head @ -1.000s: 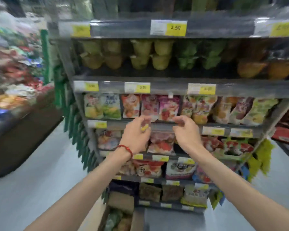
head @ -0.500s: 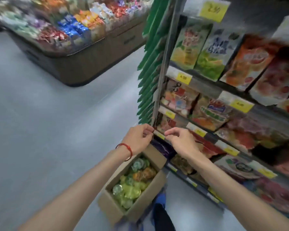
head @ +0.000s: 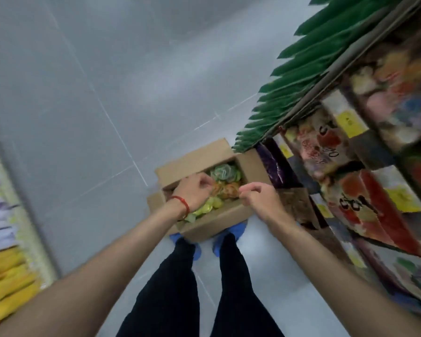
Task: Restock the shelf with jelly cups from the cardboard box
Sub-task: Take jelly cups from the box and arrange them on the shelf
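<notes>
While both arms reach down from the head camera, the left hand (head: 195,190) sits over the open cardboard box (head: 199,164), its fingers curled inward among the jelly cups (head: 223,183). Whether it actually grips a cup cannot be told, since the fingertips are turned away and blurred. A red string bracelet (head: 181,203) circles its wrist, just behind the hand.

Just beside it, the right hand (head: 258,198) hovers over the box's right edge, loosely curled, thumb and forefinger pinched close together; nothing can be made out between them, so its grasp cannot be told either.

Beneath both hands the box stands on the grey tiled floor (head: 83,93), flaps open. Green and clear cups fill the part beyond the left hand's knuckles, orange ones lie between the two hands, and yellow-green ones show below the left wrist.

To the right of the right hand rises the shelf (head: 365,142), tilted steeply in the view and smeared by motion blur. It carries colourful snack bags (head: 350,195) in reds, oranges and yellows, with yellow price tags (head: 350,120) on the rails. Beyond the right hand, a row of green packets (head: 289,81) hangs along the shelf's end.

Nearer than the hands, the person's legs in black trousers (head: 180,288) stand behind the box, with blue shoes (head: 233,229) touching its near side. Far to the left of the left arm, another display (head: 7,276) holds yellow and purple packets, too blurred to name.
</notes>
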### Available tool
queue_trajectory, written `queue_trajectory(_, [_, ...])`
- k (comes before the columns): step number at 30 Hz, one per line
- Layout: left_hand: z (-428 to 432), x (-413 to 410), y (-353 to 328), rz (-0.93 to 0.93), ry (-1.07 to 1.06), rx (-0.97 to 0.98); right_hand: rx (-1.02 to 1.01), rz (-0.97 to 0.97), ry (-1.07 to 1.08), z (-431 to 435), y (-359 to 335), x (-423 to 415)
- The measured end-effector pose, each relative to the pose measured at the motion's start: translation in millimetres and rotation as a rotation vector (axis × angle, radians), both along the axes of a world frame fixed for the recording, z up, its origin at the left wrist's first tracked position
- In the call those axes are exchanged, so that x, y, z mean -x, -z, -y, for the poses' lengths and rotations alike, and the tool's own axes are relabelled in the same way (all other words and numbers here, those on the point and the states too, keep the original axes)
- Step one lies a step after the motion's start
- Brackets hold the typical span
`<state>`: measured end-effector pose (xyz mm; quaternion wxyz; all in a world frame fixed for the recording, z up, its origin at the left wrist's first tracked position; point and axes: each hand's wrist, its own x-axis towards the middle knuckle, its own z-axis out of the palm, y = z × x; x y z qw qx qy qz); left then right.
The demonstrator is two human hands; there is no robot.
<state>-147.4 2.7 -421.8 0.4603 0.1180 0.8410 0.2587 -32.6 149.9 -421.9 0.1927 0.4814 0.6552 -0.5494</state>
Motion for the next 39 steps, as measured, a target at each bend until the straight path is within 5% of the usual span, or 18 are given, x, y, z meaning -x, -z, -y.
queue_trajectory(7, [24.7, 1.7, 148.9, 0.103, -0.010, 0.153, 0.013, 0.102, 0.027, -4.0, 155.9, -5.7])
queue_trajectory(13, [18.0, -5.3, 279.4, 0.016, 0.012, 0.239, -0.006, 0.131, 0.010, -12.0, 283.1, -14.7])
queue_trajectory(23, [-14.7, -13.6, 473.4, 0.021, -0.081, 0.271, -0.109, 0.211, -0.208, -25.5, 467.0, -7.9])
queue_trajectory(31, [-37.0, -22.5, 548.9, 0.011, -0.041, 0.382, -0.186, 0.226, -0.288, -33.6, 544.3, -4.8])
queue_trajectory(39, [-30.4, -22.9, 536.9, 0.003, -0.123, 0.341, -0.109, 0.307, -0.335, -48.3, 554.8, 0.0])
